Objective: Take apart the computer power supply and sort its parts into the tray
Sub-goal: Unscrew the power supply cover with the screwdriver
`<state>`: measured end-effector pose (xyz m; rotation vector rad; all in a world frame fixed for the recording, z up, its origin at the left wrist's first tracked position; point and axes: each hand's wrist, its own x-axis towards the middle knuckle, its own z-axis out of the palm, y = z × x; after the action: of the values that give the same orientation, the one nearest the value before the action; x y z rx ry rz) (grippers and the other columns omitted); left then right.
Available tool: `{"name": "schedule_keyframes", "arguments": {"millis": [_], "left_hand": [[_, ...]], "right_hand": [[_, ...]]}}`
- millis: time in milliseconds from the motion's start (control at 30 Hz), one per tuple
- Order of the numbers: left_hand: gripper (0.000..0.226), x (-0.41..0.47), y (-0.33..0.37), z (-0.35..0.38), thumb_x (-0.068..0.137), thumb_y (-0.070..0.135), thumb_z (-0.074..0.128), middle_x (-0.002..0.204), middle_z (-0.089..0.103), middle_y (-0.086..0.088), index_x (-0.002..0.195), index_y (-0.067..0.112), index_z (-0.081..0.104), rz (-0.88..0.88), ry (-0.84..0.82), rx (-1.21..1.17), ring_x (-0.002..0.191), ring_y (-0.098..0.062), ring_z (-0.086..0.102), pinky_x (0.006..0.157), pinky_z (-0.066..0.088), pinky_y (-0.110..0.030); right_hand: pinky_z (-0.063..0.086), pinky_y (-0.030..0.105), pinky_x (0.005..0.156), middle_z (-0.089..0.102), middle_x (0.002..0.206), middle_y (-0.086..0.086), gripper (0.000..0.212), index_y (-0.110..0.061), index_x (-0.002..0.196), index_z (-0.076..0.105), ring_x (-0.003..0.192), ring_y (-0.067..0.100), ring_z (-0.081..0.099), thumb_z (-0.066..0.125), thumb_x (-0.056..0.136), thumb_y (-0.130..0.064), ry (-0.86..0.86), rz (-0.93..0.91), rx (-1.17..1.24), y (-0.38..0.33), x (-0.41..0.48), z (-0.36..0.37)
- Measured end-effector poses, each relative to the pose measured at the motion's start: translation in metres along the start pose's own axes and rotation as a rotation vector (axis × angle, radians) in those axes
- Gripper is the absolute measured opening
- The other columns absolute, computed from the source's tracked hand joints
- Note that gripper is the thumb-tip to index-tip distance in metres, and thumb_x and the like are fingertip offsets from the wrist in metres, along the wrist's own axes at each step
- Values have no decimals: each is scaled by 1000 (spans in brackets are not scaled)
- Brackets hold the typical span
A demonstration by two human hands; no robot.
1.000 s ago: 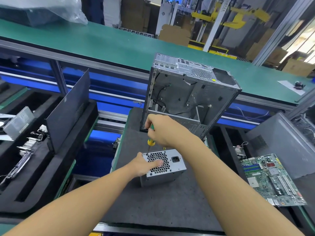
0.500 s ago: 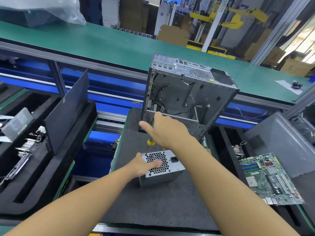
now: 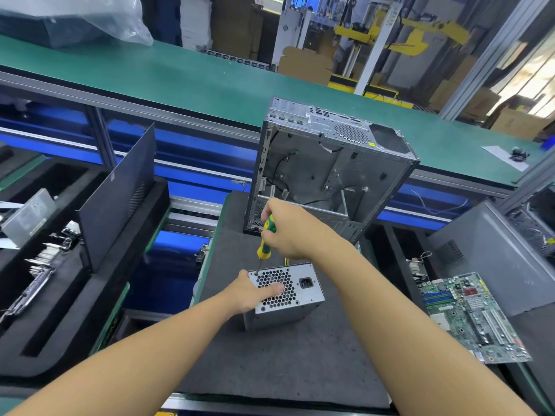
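A grey metal power supply [image 3: 303, 298] stands on the dark foam mat [image 3: 288, 367], its honeycomb fan grille and power socket facing up. My left hand [image 3: 250, 292] grips its left side, thumb lying across the grille. My right hand [image 3: 289, 228] holds a green and yellow screwdriver [image 3: 265, 240] upright, the tip set at a screw in the grille's far left corner. Black foam trays [image 3: 60, 319] lie to the left, holding a metal box and heatsink parts.
An empty open computer case [image 3: 327, 172] stands just behind the power supply. A black side panel [image 3: 120, 193] leans upright in the left tray. A green motherboard [image 3: 471, 316] lies at the right beside a grey case [image 3: 492, 256]. A green conveyor [image 3: 180, 82] runs behind.
My right hand has shifted its grip on the screwdriver handle, so more of the handle shows. The power supply and my left hand stay where they were.
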<state>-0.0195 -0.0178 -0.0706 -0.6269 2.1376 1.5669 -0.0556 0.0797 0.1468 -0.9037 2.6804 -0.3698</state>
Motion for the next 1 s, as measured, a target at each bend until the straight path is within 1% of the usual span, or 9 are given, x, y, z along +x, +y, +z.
{"name": "schedule_keyframes", "arguments": {"millis": [133,200,300,400,533,667,833,933,1000], "left_hand": [[136,-1,0,1,56,82,75,152,42,-5,154,11,14,-5,-11,-1,134,-25,45,112,38,-40],[139,-2,2,1,59,82,73,160,31,-7,157,11,4,-15,-9,12,141,-27,37,112,34,-35],[141,-3,4,1,62,82,72,165,20,-6,158,12,-4,-17,-8,15,146,-27,30,111,31,-36],[141,-3,3,0,62,81,72,165,19,-6,158,12,-4,-22,-8,14,147,-27,30,113,30,-37],[138,-2,2,-1,59,81,75,157,37,-5,156,10,8,-13,-6,5,138,-25,41,114,36,-41],[132,-3,2,-2,56,82,75,152,42,-5,152,10,17,-3,-13,22,134,-25,45,112,39,-43],[134,-2,3,-1,60,82,73,157,36,-5,155,10,11,-3,-12,43,138,-25,41,111,37,-38],[134,-3,4,-2,62,82,72,159,32,-4,156,11,7,-18,-18,41,140,-25,38,105,36,-34],[133,-2,3,-2,60,81,73,155,38,-3,155,12,11,-22,-16,28,136,-24,42,110,37,-37]], "right_hand": [[36,34,60,55,89,5,23,-11,113,45,83,26,48,54,93,-17,-26,41,15,-4,-1,2],[39,37,65,57,97,10,28,-10,109,40,87,31,51,50,98,-34,7,66,-81,-6,0,7],[34,37,58,50,83,3,46,-14,106,38,78,30,50,33,100,-59,79,154,-270,-7,1,9],[40,38,64,57,94,8,39,-11,112,46,81,32,52,36,104,-48,65,108,-318,-6,6,8],[49,40,73,61,102,10,20,-12,111,46,89,31,59,50,99,-28,-30,35,-187,-2,7,-2],[52,43,82,54,114,7,23,-20,113,47,94,28,58,54,92,-14,-109,-7,-174,0,5,-8],[49,44,89,49,120,8,24,-18,120,49,100,28,56,54,97,-20,-153,-25,-195,-2,4,-9],[46,38,67,56,107,7,45,-13,118,41,83,26,57,52,97,-51,-162,75,-237,-2,4,-8],[34,32,52,54,91,6,52,-13,109,36,62,20,53,42,96,-64,-126,159,-183,-4,3,-6]]}}
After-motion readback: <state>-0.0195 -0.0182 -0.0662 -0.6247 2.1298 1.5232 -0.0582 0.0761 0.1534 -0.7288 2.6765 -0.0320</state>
